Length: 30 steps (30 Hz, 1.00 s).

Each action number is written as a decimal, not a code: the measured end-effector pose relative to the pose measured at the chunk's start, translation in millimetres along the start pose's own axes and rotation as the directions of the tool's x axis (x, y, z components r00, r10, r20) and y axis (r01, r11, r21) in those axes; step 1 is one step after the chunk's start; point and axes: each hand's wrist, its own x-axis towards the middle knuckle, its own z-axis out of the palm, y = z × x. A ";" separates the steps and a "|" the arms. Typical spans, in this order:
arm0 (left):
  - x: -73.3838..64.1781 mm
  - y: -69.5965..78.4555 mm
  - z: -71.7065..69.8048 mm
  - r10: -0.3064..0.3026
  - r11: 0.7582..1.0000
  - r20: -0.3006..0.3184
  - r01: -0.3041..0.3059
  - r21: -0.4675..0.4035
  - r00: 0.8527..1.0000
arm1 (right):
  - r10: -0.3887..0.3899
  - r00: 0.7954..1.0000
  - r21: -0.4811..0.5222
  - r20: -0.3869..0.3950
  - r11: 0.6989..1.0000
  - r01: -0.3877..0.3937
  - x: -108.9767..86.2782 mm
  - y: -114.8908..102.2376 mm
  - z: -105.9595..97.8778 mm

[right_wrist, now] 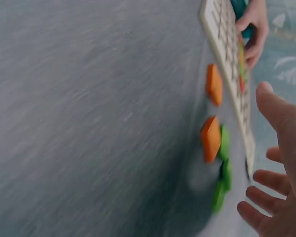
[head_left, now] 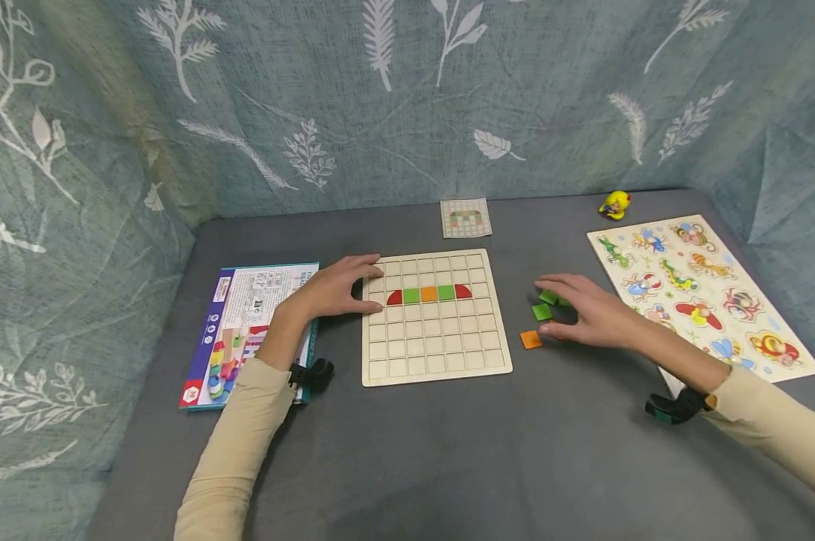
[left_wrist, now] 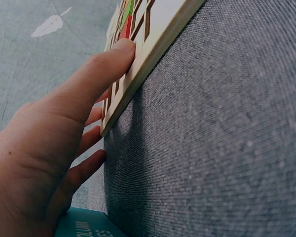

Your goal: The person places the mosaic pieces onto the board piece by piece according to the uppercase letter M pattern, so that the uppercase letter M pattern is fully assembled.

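A wooden grid board point(head_left: 434, 366) lies flat on the table. Across it runs a row of pieces: a rounded red piece point(head_left: 395, 298) at each end, two green squares and an orange square point(head_left: 428, 294) between them. My left hand point(head_left: 334, 289) rests at the board's left edge, the thumb point(left_wrist: 116, 57) on its top face and the fingers spread along the side. To the right of the board, my right hand point(head_left: 593, 312) hovers over loose tiles with fingers spread, holding nothing. Among these are an orange tile point(head_left: 531, 340), another orange tile point(right_wrist: 210, 139) and several green tiles point(head_left: 541, 312).
A small pattern card point(head_left: 466, 219) lies behind the board. At left is a boxed toy set point(head_left: 265, 300), partly under my left arm. On the right lies an insect picture puzzle point(head_left: 705, 282), with a small yellow figure point(head_left: 614, 204) behind it. A patterned curtain point(head_left: 394, 113) hangs behind.
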 end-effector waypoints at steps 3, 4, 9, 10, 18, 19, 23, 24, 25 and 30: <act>-0.1 1.6 -1.3 -0.011 1.000 0.004 0.011 -0.008 1.000 | 0.023 1.000 -0.001 -0.015 1.000 -0.023 -9.3 9.2 -2.5; 0.2 2.0 -1.3 -0.010 1.000 0.006 0.010 -0.007 1.000 | 0.028 0.999 -0.004 -0.020 1.000 -0.028 -11.9 11.4 -3.5; 0.8 3.3 -1.6 -0.004 1.000 0.005 0.004 -0.007 1.000 | 0.041 0.999 -0.002 -0.019 0.999 -0.041 -20.9 20.6 -5.8; 0.9 3.1 -1.8 -0.002 1.000 0.003 0.002 -0.007 1.000 | 0.039 0.999 0.000 -0.021 0.999 -0.039 -21.7 21.6 -5.8; -0.4 0.8 -2.7 0.004 1.000 0.008 -0.004 -0.004 1.000 | -0.004 0.990 -0.007 -0.143 1.000 0.003 -14.9 25.3 -5.4; -0.5 1.0 -2.9 0.006 1.000 0.009 -0.005 -0.007 1.000 | -0.009 0.989 -0.008 -0.150 1.000 0.008 -13.7 25.3 -5.7; -0.8 0.7 -3.2 0.011 1.000 0.013 -0.011 -0.010 1.000 | -0.019 0.989 -0.019 -0.147 1.000 0.017 -10.3 25.1 -6.2; -0.9 0.5 -3.2 0.011 1.000 0.014 -0.010 -0.010 1.000 | -0.020 0.989 -0.021 -0.144 1.000 0.017 -9.7 24.9 -6.3; -0.9 0.4 -3.1 0.010 1.000 0.013 -0.010 -0.012 1.000 | -0.019 0.990 -0.023 -0.141 1.000 0.016 -9.2 24.9 -6.2; -0.7 -0.2 -2.8 0.005 1.000 0.013 -0.005 -0.018 1.000 | -0.027 0.991 -0.024 -0.130 0.999 0.024 -6.9 25.7 -3.8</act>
